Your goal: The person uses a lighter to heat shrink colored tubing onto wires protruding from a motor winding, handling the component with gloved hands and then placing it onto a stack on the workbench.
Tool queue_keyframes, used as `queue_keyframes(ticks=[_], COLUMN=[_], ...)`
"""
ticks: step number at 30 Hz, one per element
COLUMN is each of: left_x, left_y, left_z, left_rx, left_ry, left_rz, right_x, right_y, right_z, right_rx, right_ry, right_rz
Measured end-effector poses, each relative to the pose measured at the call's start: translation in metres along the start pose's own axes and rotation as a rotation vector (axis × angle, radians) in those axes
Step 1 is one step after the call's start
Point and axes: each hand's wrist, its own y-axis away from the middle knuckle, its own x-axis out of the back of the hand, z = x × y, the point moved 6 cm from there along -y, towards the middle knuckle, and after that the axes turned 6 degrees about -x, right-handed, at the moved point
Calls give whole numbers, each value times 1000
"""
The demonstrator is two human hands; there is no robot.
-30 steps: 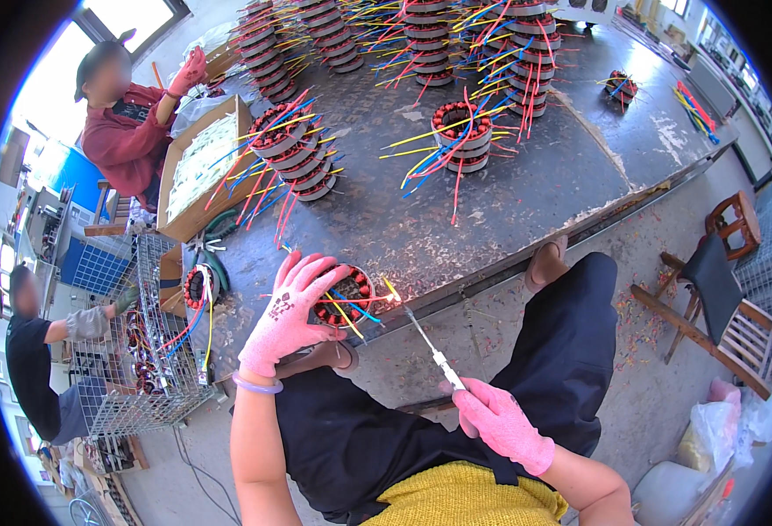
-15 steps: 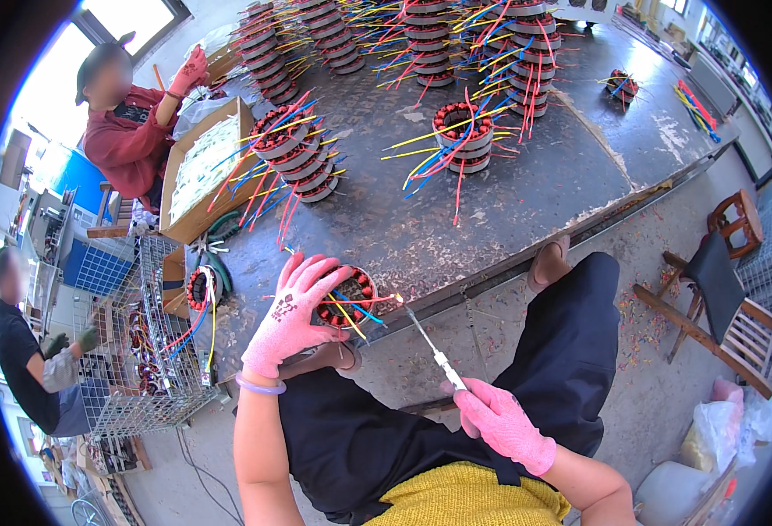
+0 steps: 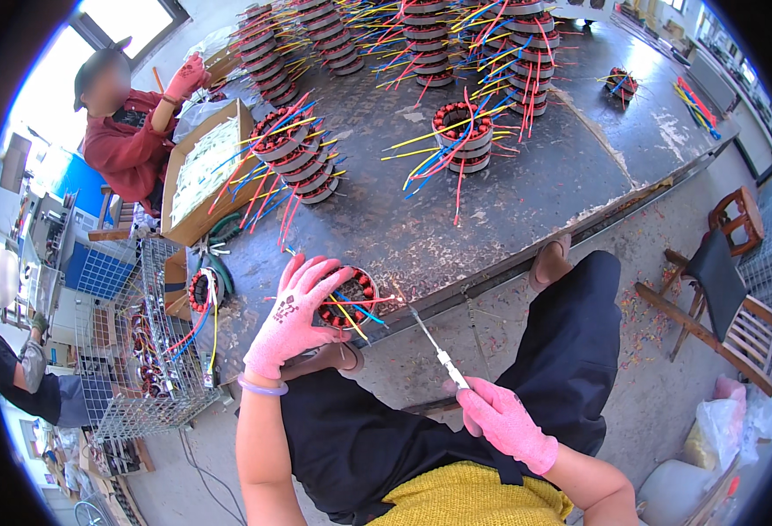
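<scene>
While the left hand [image 3: 294, 320] presses spread fingers over a wired stator [image 3: 348, 300] at the tabletop [image 3: 509, 202] edge, the right hand [image 3: 504, 425] grips a thin tool [image 3: 430, 337] aimed at it.

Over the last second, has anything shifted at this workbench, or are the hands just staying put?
Hardly anything. The left hand stays pressed on the round wound coil at the table edge, and the right hand keeps the thin tool aimed at it. Only the person at lower left has shifted slightly.
</scene>
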Motion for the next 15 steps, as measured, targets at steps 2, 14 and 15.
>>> queue_keyframes(ticks=[2, 14, 15], left_x=[0, 0, 0], left_y=[0, 0, 0], left_z=[0, 1, 1], left_rx=[1, -8, -5], left_ry=[-5, -4, -6], left_rz=[-4, -5, -7], right_x=[0, -1, -1], right_y=[-1, 0, 0], right_z=[0, -4, -4], right_rx=[8, 1, 1], right_ry=[15, 66, 73], right_rz=[-3, 13, 16])
